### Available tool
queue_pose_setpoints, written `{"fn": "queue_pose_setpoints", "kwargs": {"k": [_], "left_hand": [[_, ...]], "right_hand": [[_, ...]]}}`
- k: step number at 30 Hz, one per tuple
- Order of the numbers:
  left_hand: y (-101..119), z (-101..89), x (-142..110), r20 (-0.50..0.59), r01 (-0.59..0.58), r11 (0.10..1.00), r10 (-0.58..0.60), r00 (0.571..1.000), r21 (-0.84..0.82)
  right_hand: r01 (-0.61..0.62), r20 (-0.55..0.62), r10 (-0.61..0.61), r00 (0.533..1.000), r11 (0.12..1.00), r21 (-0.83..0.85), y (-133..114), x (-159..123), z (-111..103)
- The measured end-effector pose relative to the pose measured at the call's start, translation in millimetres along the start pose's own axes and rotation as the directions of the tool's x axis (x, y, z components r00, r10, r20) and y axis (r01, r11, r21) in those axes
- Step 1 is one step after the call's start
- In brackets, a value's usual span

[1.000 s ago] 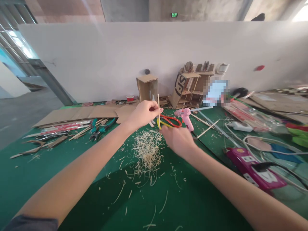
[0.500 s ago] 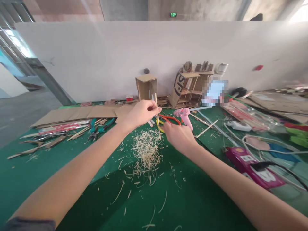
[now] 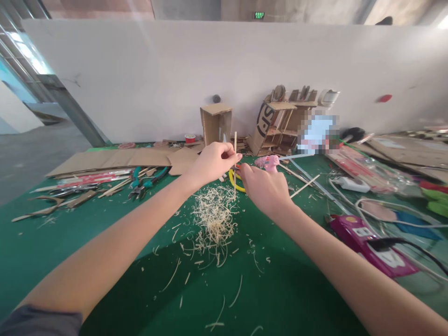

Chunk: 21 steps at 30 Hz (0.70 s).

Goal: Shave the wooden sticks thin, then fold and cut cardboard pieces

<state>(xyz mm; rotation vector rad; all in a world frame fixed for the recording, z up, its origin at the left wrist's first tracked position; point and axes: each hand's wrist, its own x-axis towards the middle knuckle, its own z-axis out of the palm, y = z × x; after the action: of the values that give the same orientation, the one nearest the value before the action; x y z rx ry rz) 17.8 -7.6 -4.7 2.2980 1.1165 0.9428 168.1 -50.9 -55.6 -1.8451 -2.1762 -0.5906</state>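
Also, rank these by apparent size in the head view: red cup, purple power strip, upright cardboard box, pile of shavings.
1. purple power strip
2. pile of shavings
3. upright cardboard box
4. red cup

The top two sit nearer the camera.

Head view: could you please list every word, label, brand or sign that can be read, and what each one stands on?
"EXIT": on the green sign; its upper characters are too small to read.
"SF", as far as I can tell: slanted on the cardboard shelf.
Any print on the power strip or plastic packets is too blurred to read.
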Motion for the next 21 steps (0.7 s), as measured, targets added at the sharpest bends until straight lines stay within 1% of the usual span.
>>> {"fn": "queue_pose_setpoints", "kwargs": {"k": [9,12,14,16,17,19,21], "left_hand": [[2.9,4.5,0.3,-0.015,0.030,1.000,-0.030,0.999,0.006],[5.5,4.2,0.4,-0.020,0.018,1.000,-0.017,1.000,0.026],[6.7,3.5,0.3,-0.019,0.016,0.999,-0.015,1.000,0.035],[6.8,2.6,0.1,-0.024,0.021,0.998,-0.020,1.000,0.052],[6.4,2.2,0.1,-0.027,0.022,0.998,-0.021,0.999,0.059],[5.1,1.5,0.3,-0.023,0.025,0.998,-0.024,0.999,0.057],[4.0,1.1,0.6,-0.015,0.024,0.998,-0.023,1.000,0.052]], "right_hand": [[-0.008,0.062,0.007,0.998,1.000,0.020,1.9,4.0,-4.5],[0.003,0.077,-0.004,0.997,1.000,0.014,1.6,1.6,-0.2],[0.048,0.145,-0.049,0.988,0.999,0.015,0.7,-2.9,7.3],[0.091,0.227,-0.094,0.969,0.996,0.024,-0.4,-7.9,16.6],[0.093,0.219,-0.097,0.971,0.995,0.031,-0.9,-9.9,20.8],[0.080,0.162,-0.082,0.983,0.997,0.014,-1.8,-11.8,26.2],[0.078,0.104,-0.078,0.992,0.997,0.004,-2.3,-11.2,27.0]]}}
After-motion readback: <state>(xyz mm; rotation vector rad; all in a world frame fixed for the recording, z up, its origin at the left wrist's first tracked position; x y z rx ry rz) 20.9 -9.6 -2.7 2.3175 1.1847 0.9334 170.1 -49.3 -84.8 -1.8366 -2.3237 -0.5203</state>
